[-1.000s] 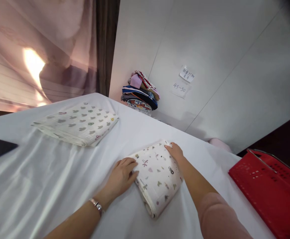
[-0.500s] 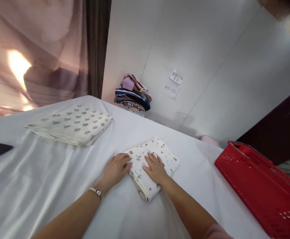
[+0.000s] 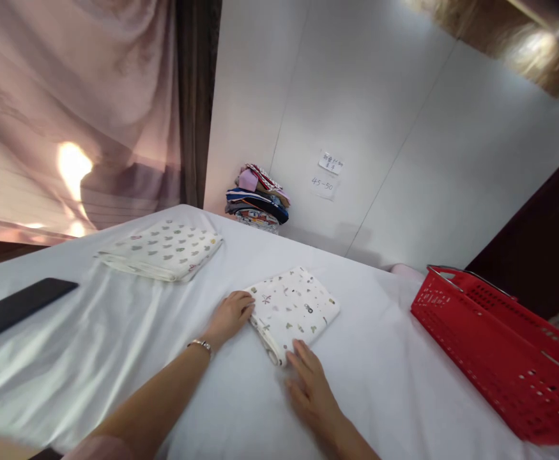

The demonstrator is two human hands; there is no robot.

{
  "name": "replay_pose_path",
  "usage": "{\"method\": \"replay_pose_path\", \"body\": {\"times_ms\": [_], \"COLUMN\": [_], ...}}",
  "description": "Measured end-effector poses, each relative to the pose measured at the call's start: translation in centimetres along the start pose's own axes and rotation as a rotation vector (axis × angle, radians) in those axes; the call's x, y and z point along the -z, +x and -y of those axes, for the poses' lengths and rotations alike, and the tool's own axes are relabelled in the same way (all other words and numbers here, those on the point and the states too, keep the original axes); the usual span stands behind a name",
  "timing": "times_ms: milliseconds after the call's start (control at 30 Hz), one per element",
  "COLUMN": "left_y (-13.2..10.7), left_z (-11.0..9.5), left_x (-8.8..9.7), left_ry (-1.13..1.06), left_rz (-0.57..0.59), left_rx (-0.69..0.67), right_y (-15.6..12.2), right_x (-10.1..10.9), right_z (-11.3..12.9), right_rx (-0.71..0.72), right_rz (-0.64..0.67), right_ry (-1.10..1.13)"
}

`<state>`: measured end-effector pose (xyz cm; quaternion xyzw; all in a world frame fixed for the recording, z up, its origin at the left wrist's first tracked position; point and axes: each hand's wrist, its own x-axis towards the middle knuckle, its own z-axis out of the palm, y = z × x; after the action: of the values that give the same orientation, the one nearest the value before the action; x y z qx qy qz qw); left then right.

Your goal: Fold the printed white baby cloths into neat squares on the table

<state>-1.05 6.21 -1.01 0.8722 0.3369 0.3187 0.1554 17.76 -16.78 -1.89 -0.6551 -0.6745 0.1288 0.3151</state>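
A small folded white cloth (image 3: 294,308) with little coloured prints lies on the white sheet (image 3: 116,345) in front of me. My left hand (image 3: 230,315) rests at its left edge, fingers curled loosely against the fabric. My right hand (image 3: 310,383) lies flat on the sheet at the cloth's near corner, fingers stretched out and just touching it. A thin bracelet sits on my left wrist. Farther back to the left lies a second, larger folded cloth (image 3: 164,249) with a green print.
A red plastic basket (image 3: 499,358) stands on the right. A dark flat object (image 3: 15,306) lies at the left edge. A pile of folded coloured clothes (image 3: 257,198) sits against the white wall, beside two paper notes (image 3: 327,172). A pink curtain hangs on the left.
My right hand has slid off the top of the small cloth toward me, down to its near corner. My left hand has stayed at the left edge. The view has tilted up.
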Motion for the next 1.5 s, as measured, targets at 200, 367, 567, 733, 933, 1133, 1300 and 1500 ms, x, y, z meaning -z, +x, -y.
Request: {"method": "replay_pose_path", "body": {"times_ms": [200, 367, 567, 733, 933, 1133, 1300, 1500], "left_y": [-0.2, 0.9, 3.5, 2.4, -2.1, -0.7, 1.4, -0.9], "left_z": [-0.8, -2.0, -2.3, -4.6, -7.7, -7.7, -8.3, -10.3], "left_x": [0.5, 1.1, 1.6, 2.5, 3.1, 1.8, 1.1, 1.4], "left_ry": [-0.024, -0.014, -0.008, -0.008, -0.080, -0.110, -0.172, -0.300], "left_rz": [0.014, 0.077, 0.186, 0.255, 0.348, 0.314, 0.368, 0.459], "left_rx": [0.023, 0.342, 0.556, 0.564, 0.540, 0.651, 0.713, 0.703], "right_y": [-0.3, 1.2, 3.0, 2.4, -1.4, -0.9, 0.3, -2.5], "right_x": [1.8, 2.1, 0.8, 2.9, 6.1, 4.8, 4.2, 7.1], "right_z": [0.6, 1.8, 2.1, 1.3, -1.4, -1.0, -0.9, -1.7], "right_rx": [-0.700, -0.805, -0.749, -0.784, -0.791, -0.782, -0.714, -0.721], "right_rz": [-0.197, -0.196, -0.202, -0.276, -0.319, -0.337, -0.310, -0.336], "right_ry": [0.860, 1.348, 1.572, 1.503, 1.266, 0.964, 0.950, 0.973]}}
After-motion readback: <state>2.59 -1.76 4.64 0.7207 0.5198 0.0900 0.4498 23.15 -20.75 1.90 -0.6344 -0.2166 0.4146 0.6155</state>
